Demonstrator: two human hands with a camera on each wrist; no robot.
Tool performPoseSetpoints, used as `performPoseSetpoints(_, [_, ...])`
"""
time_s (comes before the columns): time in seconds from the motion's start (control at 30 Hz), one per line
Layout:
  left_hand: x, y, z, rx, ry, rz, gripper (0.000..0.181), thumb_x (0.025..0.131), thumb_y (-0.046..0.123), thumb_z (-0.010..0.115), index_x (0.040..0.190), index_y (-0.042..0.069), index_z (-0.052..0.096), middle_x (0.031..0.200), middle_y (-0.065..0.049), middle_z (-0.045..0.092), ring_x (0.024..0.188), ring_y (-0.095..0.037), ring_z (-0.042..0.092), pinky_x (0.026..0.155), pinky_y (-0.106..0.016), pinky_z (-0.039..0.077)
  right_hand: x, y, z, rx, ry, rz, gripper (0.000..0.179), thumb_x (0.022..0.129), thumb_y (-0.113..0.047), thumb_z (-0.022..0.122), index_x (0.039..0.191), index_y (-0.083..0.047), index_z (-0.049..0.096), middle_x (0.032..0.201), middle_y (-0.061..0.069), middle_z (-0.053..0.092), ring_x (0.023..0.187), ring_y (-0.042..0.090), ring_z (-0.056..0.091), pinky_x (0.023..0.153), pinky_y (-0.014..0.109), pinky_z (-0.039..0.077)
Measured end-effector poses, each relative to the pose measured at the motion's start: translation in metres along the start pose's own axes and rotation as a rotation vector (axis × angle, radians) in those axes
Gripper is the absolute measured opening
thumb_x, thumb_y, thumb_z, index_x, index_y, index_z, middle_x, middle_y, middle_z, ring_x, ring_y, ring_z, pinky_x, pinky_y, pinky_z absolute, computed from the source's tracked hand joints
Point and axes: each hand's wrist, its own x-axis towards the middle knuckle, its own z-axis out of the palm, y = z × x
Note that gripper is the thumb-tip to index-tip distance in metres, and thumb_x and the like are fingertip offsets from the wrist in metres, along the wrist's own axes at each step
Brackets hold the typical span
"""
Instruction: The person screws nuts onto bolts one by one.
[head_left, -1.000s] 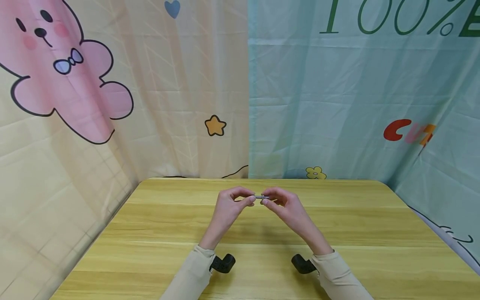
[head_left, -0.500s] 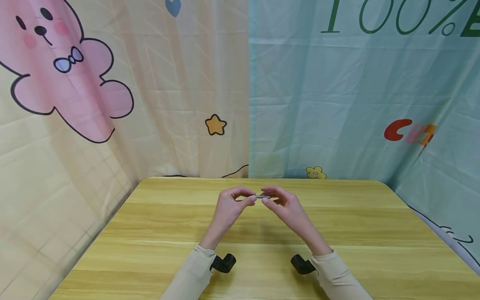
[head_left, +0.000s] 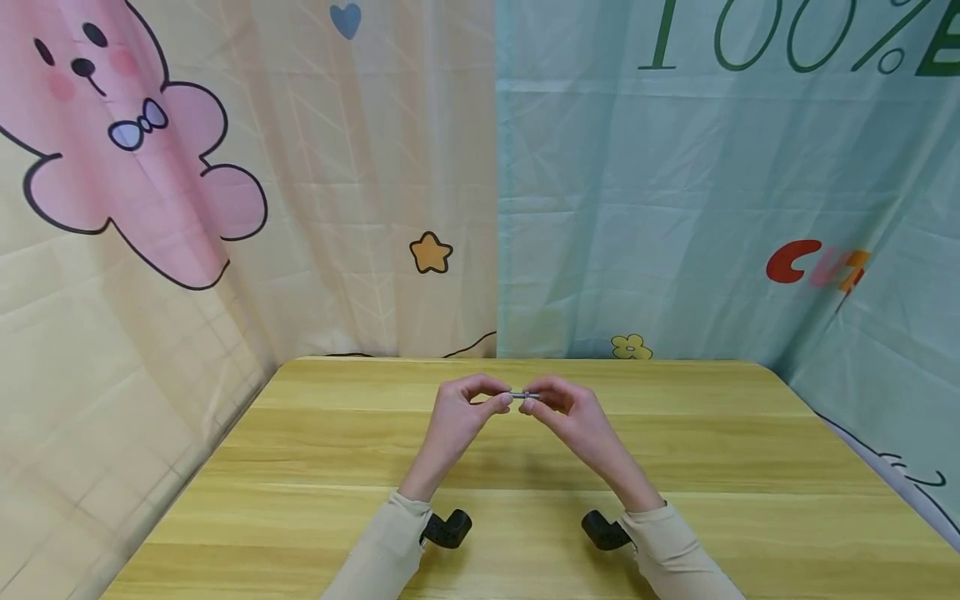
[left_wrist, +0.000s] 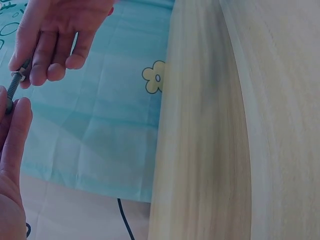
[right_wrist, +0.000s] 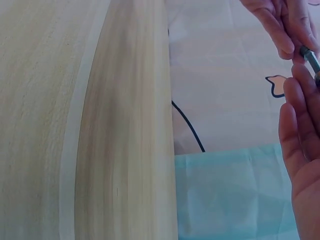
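A small silver bolt (head_left: 517,395) is held level between my two hands, raised over the middle of the wooden table. My left hand (head_left: 461,417) pinches it by the head end with thumb and forefinger. On the threaded shank sits a hex nut (left_wrist: 19,75), seen best in the left wrist view. The thumb and forefinger of my right hand (head_left: 581,421) pinch that nut, and the bolt's tip reaches in between them. In the right wrist view only part of the bolt shows, at the right edge, beside the spread lower fingers (right_wrist: 292,125) of my right hand.
The wooden table (head_left: 337,467) spreads below both hands. Behind it hang a beige curtain (head_left: 322,208) and a light blue curtain (head_left: 637,183). Black wrist mounts (head_left: 447,528) stick out inward from both beige sleeves (head_left: 378,550).
My right thumb and forefinger came apart around the nut half a second ago and have closed on it again. The left hand keeps its hold on the bolt, nearly still.
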Motion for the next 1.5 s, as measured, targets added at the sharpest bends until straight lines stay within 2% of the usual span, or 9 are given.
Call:
performPoseSetpoints(0.23, [-0.002,-0.003,0.000,0.019,-0.013,0.018,0.013,0.089,0.019,0.075,0.095,0.007,0.075,0.092,-0.006,0.071,0.083,-0.037,0.069,0.074,-0.037,0.059,0.000,0.003,0.001,-0.013,-0.003,0.036,0.024,0.099,-0.032,0.062,0.099,-0.010,0.070,0.087,0.005,0.071,0.085,0.028,0.068,0.082,0.037,0.057])
performPoseSetpoints(0.37, [-0.001,-0.002,0.000,0.017,-0.007,0.015,0.012,0.089,0.018,0.075,0.096,0.007,0.075,0.092,-0.006,0.071,0.081,-0.031,0.070,0.077,-0.042,0.059,0.000,0.002,0.001,-0.045,0.009,0.058,0.027,0.098,-0.036,0.062,0.106,-0.011,0.070,0.095,0.005,0.070,0.089,0.020,0.066,0.082,0.038,0.056])
performPoseSetpoints(0.5, [-0.001,0.004,0.001,0.023,0.002,-0.005,0.011,0.090,0.013,0.074,0.096,0.004,0.075,0.093,-0.008,0.071,0.081,-0.028,0.070,0.079,-0.040,0.059,-0.001,-0.014,0.001,-0.034,0.011,0.024,0.025,0.096,-0.019,0.067,0.117,-0.006,0.064,0.111,0.009,0.065,0.103,0.023,0.061,0.086,0.038,0.054])
performPoseSetpoints(0.63, [-0.005,0.021,0.002,0.018,-0.005,-0.028,0.011,0.090,0.006,0.072,0.097,-0.002,0.073,0.094,-0.012,0.071,0.083,-0.033,0.069,0.079,-0.037,0.058,0.000,-0.013,0.001,-0.005,0.002,-0.046,0.020,0.093,-0.005,0.068,0.112,-0.005,0.063,0.110,0.011,0.063,0.106,0.028,0.060,0.089,0.041,0.053])
performPoseSetpoints(0.73, [-0.007,0.029,0.002,0.008,-0.015,-0.024,0.011,0.090,0.004,0.071,0.097,-0.005,0.073,0.093,-0.014,0.071,0.082,-0.033,0.069,0.079,-0.036,0.059,0.002,0.002,0.000,0.003,0.003,-0.062,0.017,0.093,-0.011,0.070,0.109,-0.008,0.065,0.107,0.007,0.063,0.102,0.024,0.062,0.088,0.037,0.054])
performPoseSetpoints(0.97, [-0.008,0.031,0.003,0.004,-0.022,-0.010,0.010,0.091,0.004,0.070,0.097,-0.004,0.073,0.093,-0.014,0.070,0.082,-0.034,0.069,0.079,-0.041,0.059,0.000,-0.010,0.001,-0.013,0.015,0.018,0.012,0.097,-0.013,0.065,0.106,-0.005,0.067,0.097,0.009,0.068,0.089,0.020,0.066,0.083,0.038,0.056])
performPoseSetpoints(1.17, [-0.009,0.030,0.004,-0.005,-0.030,0.001,0.009,0.090,0.002,0.070,0.096,-0.004,0.072,0.093,-0.016,0.070,0.082,-0.036,0.069,0.078,-0.040,0.059,-0.001,-0.014,0.002,-0.088,0.025,0.058,0.018,0.101,-0.017,0.058,0.099,-0.005,0.070,0.084,0.011,0.068,0.077,0.022,0.064,0.073,0.033,0.055])
performPoseSetpoints(1.3, [-0.007,0.027,0.003,0.002,-0.023,-0.010,0.010,0.090,0.002,0.070,0.097,-0.006,0.072,0.093,-0.015,0.070,0.082,-0.035,0.069,0.079,-0.041,0.059,0.001,-0.004,0.002,-0.069,0.028,0.070,0.022,0.101,-0.028,0.059,0.106,-0.009,0.070,0.096,0.007,0.069,0.088,0.022,0.064,0.078,0.032,0.055])
performPoseSetpoints(1.5, [-0.001,0.005,0.001,0.012,-0.006,-0.033,0.012,0.091,0.007,0.072,0.099,-0.002,0.073,0.095,-0.012,0.071,0.083,-0.031,0.070,0.078,-0.035,0.059,0.002,0.002,0.001,-0.009,0.004,-0.048,0.020,0.093,-0.015,0.070,0.112,-0.011,0.065,0.110,0.007,0.064,0.105,0.023,0.060,0.087,0.035,0.054])
